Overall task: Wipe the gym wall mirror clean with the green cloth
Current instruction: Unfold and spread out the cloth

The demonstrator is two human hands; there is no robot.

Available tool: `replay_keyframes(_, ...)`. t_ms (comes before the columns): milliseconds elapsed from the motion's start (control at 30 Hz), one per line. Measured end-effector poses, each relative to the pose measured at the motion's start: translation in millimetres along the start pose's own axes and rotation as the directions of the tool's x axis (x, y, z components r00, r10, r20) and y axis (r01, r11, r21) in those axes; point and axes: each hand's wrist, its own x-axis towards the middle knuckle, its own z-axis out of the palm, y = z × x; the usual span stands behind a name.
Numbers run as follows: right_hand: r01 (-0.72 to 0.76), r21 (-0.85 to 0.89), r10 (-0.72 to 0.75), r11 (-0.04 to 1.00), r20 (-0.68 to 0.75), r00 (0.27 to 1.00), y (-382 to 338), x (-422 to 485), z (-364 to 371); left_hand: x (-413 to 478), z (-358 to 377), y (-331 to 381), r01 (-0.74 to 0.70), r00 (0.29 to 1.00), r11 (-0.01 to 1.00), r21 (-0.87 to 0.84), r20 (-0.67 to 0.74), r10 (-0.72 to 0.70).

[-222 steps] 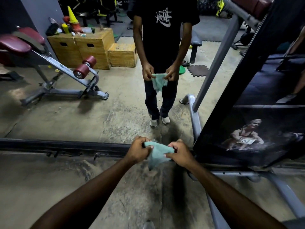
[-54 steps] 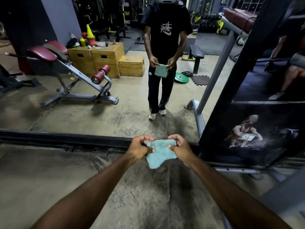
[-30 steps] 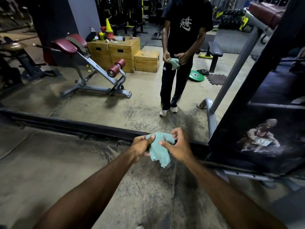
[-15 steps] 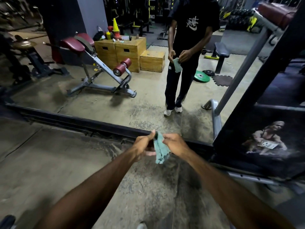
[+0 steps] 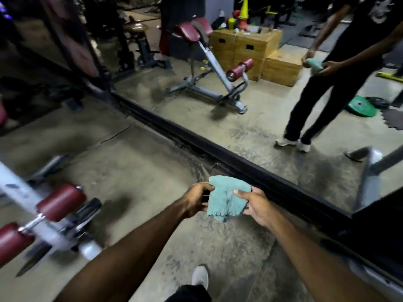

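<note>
The green cloth (image 5: pixel 226 198) hangs spread between my two hands, above the concrete floor. My left hand (image 5: pixel 197 198) grips its left edge with curled fingers. My right hand (image 5: pixel 254 203) pinches the right edge, thumb on top. The wall mirror (image 5: pixel 250 118) stands just ahead, its black bottom frame (image 5: pixel 218 149) running diagonally across the view. Neither hand nor the cloth touches the glass. My reflection (image 5: pixel 340 68) at the upper right holds the same cloth.
A hyperextension bench with maroon roller pads (image 5: pixel 56 205) sits close on my left. A grey machine frame (image 5: pixel 370 275) stands at the lower right. My white shoe (image 5: pixel 199 277) is on the concrete floor (image 5: pixel 135 166). Wooden boxes (image 5: pixel 255 49) show in the reflection.
The view has swung left, so the mirror frame now runs diagonally and the bench appears at my left. The cloth, bunched and narrow a moment ago, is spread wide between my hands.
</note>
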Motion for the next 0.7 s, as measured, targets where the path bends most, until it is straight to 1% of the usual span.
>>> replay_keyframes(100, 0.01, -0.098, -0.008, 0.995, 0.021, 1.0, 0, 17, 50, -14, -57, -8, -0.044, 0.996, 0.998, -0.041, -0.079, 0.04)
replay_keyframes(200, 0.032, -0.187, -0.009, 0.982, 0.121, 0.993, 0, 33, 113, -27, -116, -19, -0.099, 0.971, 0.994, -0.034, -0.223, 0.089)
replay_keyframes(267, 0.05, -0.231, -0.01, 0.972, 0.172, 0.985, 2, 43, 154, -32, -153, -23, -0.114, 0.945, 0.992, -0.056, -0.314, 0.091)
replay_keyframes(333, 0.049, -0.273, 0.014, 0.961, 0.226, 0.974, 10, 58, 202, -36, -196, -27, -0.135, 0.911, 0.985, -0.105, -0.404, 0.082)
replay_keyframes(400, 0.034, -0.299, 0.046, 0.954, 0.256, 0.966, 17, 74, 240, -44, -232, -25, -0.154, 0.884, 0.978, -0.141, -0.463, 0.072)
replay_keyframes(500, 0.024, -0.365, 0.096, 0.931, 0.306, 0.947, 34, 102, 326, -55, -316, -29, -0.184, 0.823, 0.961, -0.206, -0.567, 0.036)
replay_keyframes(600, 0.034, -0.384, 0.098, 0.923, 0.318, 0.943, 47, 119, 395, -65, -376, -35, -0.214, 0.775, 0.938, -0.271, -0.632, -0.006)
replay_keyframes(700, 0.064, -0.443, 0.09, 0.894, 0.318, 0.944, 67, 143, 466, -73, -432, -40, -0.232, 0.731, 0.911, -0.34, -0.679, -0.067)
